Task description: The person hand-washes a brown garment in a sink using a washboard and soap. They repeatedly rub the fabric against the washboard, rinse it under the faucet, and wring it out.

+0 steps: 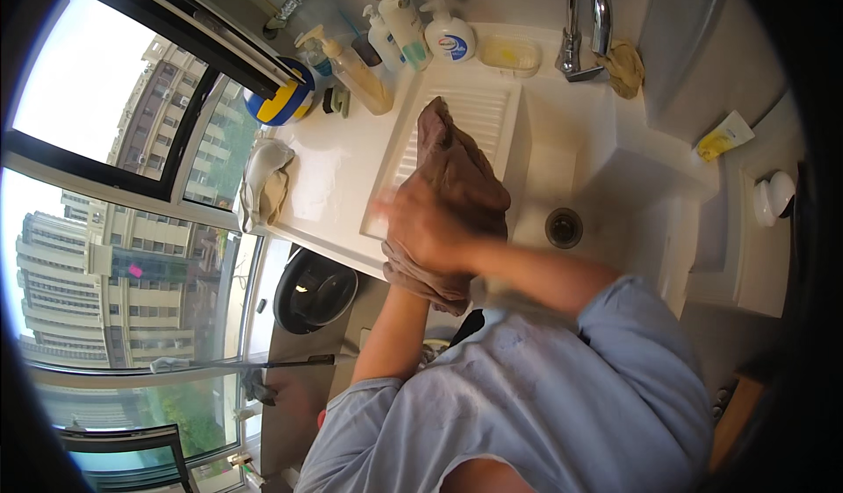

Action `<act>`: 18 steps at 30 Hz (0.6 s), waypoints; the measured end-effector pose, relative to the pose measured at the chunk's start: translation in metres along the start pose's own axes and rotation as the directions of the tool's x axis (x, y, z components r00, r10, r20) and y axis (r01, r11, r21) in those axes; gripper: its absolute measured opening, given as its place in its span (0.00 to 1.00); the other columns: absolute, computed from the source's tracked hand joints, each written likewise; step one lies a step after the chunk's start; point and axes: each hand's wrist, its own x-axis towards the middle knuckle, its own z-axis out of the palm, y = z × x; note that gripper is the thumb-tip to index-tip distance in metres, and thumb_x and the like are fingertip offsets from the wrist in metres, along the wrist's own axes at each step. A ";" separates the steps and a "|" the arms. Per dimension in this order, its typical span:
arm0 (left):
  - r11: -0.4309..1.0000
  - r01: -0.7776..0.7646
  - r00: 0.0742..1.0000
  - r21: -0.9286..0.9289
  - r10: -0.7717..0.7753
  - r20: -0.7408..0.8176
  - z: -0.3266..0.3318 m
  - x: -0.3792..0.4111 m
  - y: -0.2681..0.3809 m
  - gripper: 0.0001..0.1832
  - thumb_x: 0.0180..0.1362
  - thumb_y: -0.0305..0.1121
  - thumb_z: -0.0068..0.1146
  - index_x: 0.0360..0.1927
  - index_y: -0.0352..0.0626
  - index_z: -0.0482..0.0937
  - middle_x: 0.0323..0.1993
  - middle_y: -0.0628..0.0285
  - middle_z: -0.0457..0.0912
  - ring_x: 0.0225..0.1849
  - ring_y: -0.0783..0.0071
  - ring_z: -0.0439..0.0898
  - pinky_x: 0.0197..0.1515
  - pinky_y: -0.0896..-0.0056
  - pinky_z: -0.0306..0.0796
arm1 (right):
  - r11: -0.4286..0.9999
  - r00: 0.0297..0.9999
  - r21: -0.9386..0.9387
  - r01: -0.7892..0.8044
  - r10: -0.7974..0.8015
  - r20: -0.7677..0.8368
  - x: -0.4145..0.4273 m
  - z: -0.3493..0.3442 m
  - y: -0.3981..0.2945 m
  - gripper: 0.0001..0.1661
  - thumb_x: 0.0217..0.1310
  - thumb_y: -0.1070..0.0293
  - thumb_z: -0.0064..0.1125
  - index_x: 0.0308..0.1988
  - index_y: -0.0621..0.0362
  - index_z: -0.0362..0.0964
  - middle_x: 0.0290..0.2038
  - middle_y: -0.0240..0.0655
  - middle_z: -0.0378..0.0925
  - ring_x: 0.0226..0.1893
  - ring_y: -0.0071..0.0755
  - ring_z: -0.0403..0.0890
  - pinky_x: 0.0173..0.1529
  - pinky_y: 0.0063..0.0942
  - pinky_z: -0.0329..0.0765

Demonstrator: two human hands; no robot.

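Note:
A wet brown cloth [454, 170] is bunched up over the ribbed washboard [484, 108] of the white sink. My right hand [425, 223], blurred by motion, lies across the cloth and grips its middle; its fingers point left. Folds of the cloth spill out above and below that hand. From the lower left my left forearm [392, 335] runs up into the lower folds. The cloth and my right hand hide my left hand, so its grip does not show. Right of the cloth is the sink basin [599, 190] with a round drain [564, 227].
Pump bottles [450, 35] and a soap dish [507, 55] line the back ledge. Beside the chrome faucet [571, 48] hangs a tan rag [624, 68]. A ball [283, 98], a brush [337, 101] and another bunched cloth [267, 180] lie left; a yellow-white tube [724, 136] lies right.

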 end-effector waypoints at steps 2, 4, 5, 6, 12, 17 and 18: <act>0.999 0.005 1.000 0.047 -0.004 -0.013 0.004 -0.009 -0.003 0.35 0.64 0.44 0.49 0.70 0.39 0.58 0.68 0.50 0.63 0.70 0.57 0.61 0.71 0.66 0.54 | 0.989 0.989 0.110 0.101 -0.112 0.100 0.001 -0.011 -0.025 0.18 0.68 0.62 0.48 0.51 0.51 0.78 0.59 0.40 0.75 0.65 0.47 0.66 0.70 0.54 0.53; 0.994 0.017 1.000 0.109 -0.019 0.011 0.002 -0.026 -0.006 0.35 0.64 0.44 0.49 0.70 0.39 0.58 0.68 0.50 0.63 0.70 0.57 0.61 0.71 0.66 0.54 | 0.996 0.994 -0.052 0.078 -0.074 0.079 0.011 -0.010 0.010 0.17 0.68 0.61 0.47 0.50 0.52 0.79 0.59 0.41 0.74 0.66 0.47 0.65 0.70 0.53 0.53; 0.991 -0.030 0.999 0.130 0.025 0.043 0.004 -0.019 -0.007 0.35 0.64 0.44 0.49 0.70 0.39 0.58 0.68 0.50 0.63 0.70 0.57 0.61 0.71 0.66 0.54 | 0.989 0.993 -0.123 -0.085 0.094 0.066 0.019 -0.023 0.039 0.17 0.68 0.60 0.46 0.48 0.54 0.79 0.60 0.41 0.73 0.67 0.47 0.64 0.70 0.53 0.53; 0.993 -0.039 0.999 0.112 0.040 -0.003 0.003 -0.019 -0.004 0.35 0.63 0.45 0.50 0.70 0.39 0.58 0.67 0.49 0.64 0.70 0.56 0.61 0.71 0.66 0.54 | 0.903 0.986 -0.399 -0.160 0.165 -0.023 0.028 -0.030 0.056 0.17 0.68 0.60 0.47 0.47 0.55 0.79 0.60 0.41 0.73 0.66 0.46 0.65 0.70 0.53 0.54; 0.981 0.034 0.996 0.191 -0.018 -0.084 0.025 -0.025 -0.031 0.36 0.57 0.48 0.54 0.67 0.41 0.63 0.64 0.49 0.66 0.68 0.53 0.62 0.70 0.60 0.56 | 0.956 0.992 -0.279 0.087 -0.059 0.108 0.021 -0.019 0.028 0.19 0.68 0.59 0.47 0.52 0.55 0.76 0.60 0.44 0.72 0.65 0.46 0.66 0.70 0.53 0.54; 0.957 -0.196 0.961 0.215 0.231 -0.150 0.010 -0.011 -0.016 0.35 0.55 0.49 0.56 0.65 0.44 0.66 0.64 0.52 0.68 0.64 0.57 0.67 0.62 0.61 0.64 | 0.933 0.997 -0.357 -0.045 0.018 -0.079 0.004 -0.025 0.055 0.20 0.68 0.61 0.47 0.53 0.58 0.74 0.61 0.46 0.71 0.66 0.46 0.66 0.68 0.55 0.55; 0.892 0.103 0.911 0.440 0.093 -0.401 0.031 0.003 -0.005 0.34 0.56 0.48 0.55 0.64 0.43 0.66 0.63 0.51 0.69 0.63 0.56 0.68 0.63 0.60 0.64 | 0.928 0.996 -0.365 0.072 -0.085 -0.021 -0.003 -0.017 0.038 0.20 0.67 0.61 0.47 0.53 0.58 0.74 0.61 0.46 0.71 0.66 0.47 0.65 0.68 0.55 0.55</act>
